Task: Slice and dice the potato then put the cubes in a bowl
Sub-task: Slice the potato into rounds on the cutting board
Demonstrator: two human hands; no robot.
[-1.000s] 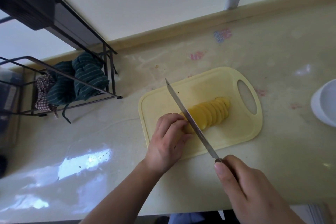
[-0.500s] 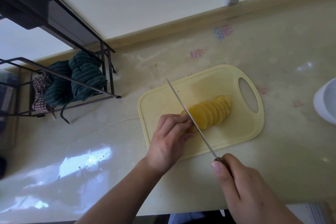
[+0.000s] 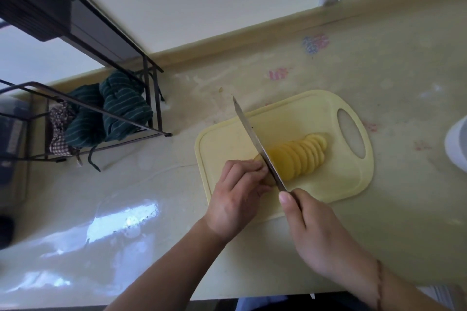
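While the left hand [image 3: 238, 197] grips the potato [image 3: 267, 177] end steady, the right hand [image 3: 313, 230] grasps the knife [image 3: 257, 141], blade beside the fingertips, slices [image 3: 303, 154] fanned beyond.

A dark wire rack [image 3: 149, 98] on the glossy counter [image 3: 151, 209] holds green striped cloths [image 3: 121, 108] beside a checked cloth [image 3: 59, 129].

Single head-worn wide-angle view is looking steeply down and forward from close above the cutting board [image 3: 283, 113], which is sitting right of centre, with the counter [image 3: 379, 222] bending around it, the wall rising beyond it and both forearms coming in from the bottom edge below it.
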